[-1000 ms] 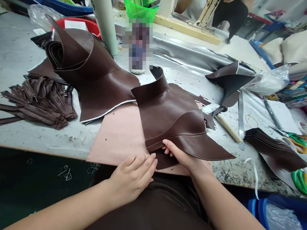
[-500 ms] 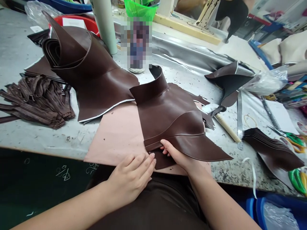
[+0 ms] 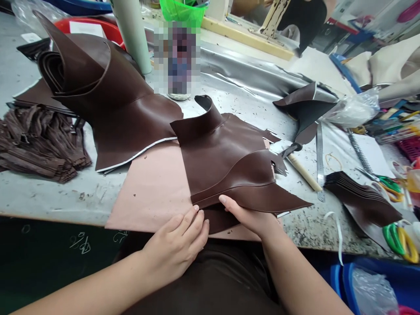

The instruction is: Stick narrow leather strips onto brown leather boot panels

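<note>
Holding a brown panel in right hand fingers, left hand fingers close together, perhaps touching its corner.

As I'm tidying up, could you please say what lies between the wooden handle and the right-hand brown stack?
In the head view, a metal ruler lies between the wooden handle and the stack.

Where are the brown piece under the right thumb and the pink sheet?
Brown piece (image 3: 219, 153), head view: smooth panel below its curled band.
Pink sheet (image 3: 149, 188), head view: its bare left part.
</note>
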The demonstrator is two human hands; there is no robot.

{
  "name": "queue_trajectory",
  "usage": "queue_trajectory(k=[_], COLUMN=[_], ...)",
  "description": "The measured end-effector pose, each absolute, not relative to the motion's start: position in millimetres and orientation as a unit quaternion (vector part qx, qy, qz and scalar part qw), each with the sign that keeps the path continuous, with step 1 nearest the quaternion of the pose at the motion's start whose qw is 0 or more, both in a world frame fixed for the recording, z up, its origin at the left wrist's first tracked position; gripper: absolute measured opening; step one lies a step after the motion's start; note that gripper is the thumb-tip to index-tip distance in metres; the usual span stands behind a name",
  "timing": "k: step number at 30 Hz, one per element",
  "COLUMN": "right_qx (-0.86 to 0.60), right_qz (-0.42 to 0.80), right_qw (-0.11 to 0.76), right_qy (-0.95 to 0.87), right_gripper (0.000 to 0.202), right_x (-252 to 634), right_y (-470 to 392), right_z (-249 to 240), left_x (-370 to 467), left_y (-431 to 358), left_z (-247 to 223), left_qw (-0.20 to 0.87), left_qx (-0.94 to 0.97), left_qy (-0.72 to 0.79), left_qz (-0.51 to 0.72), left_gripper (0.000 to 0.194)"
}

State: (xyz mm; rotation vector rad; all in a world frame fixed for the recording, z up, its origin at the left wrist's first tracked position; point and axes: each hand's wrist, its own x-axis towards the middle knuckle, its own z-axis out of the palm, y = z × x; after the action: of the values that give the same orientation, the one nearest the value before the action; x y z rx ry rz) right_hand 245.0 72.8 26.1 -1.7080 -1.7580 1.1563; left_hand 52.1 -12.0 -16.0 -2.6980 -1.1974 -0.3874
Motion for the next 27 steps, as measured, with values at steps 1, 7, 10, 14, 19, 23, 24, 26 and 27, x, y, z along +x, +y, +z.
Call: queue_trajectory(k=[1,7,10,14,19,23,24,26,27], right_qx=[-0.625,-0.633,-0.597,-0.588,-0.609,-0.667,-0.684,-0.697,-0.696], right_qz=[0.398,0.275,0.284,0.307,0.323,0.398,0.416,0.441,0.447], right_qw=[0.199,0.243,0.263,0.272,0.292,0.358,0.366,0.361,0.354], right_qy=[-0.641,-0.681,-0.703,-0.697,-0.663,-0.518,-0.475,-0.435,-0.435], right_gripper=[0.025,0.044,0.033,0.022,0.032,0.027,0.027,0.026,0.025], right_x=[246,249,247,241,253,279,284,291,293], right_y=[73,71,73,76,70,61,60,62,63], right_z=[26,12,4,8,23,18,15,12,12], left_x=[52,54,58,67,72,74,75,76,77], left_y=[-12,-12,-8,3,15,17,17,18,18], left_z=[-16,-17,-16,-9,-3,-5,-5,-5,-4], left_qw=[0.082,0.075,0.078,0.084,0.053,0.035,0.031,0.020,0.012], left_qx=[-0.900,-0.892,-0.894,-0.899,-0.907,-0.910,-0.911,-0.911,-0.910], left_qy=[-0.406,-0.423,-0.420,-0.415,-0.407,-0.390,-0.386,-0.388,-0.393], left_qz=[-0.133,-0.139,-0.136,-0.109,-0.090,-0.134,-0.141,-0.139,-0.132], left_gripper=[0.036,0.036,0.034,0.040,0.044,0.036,0.035,0.035,0.036])
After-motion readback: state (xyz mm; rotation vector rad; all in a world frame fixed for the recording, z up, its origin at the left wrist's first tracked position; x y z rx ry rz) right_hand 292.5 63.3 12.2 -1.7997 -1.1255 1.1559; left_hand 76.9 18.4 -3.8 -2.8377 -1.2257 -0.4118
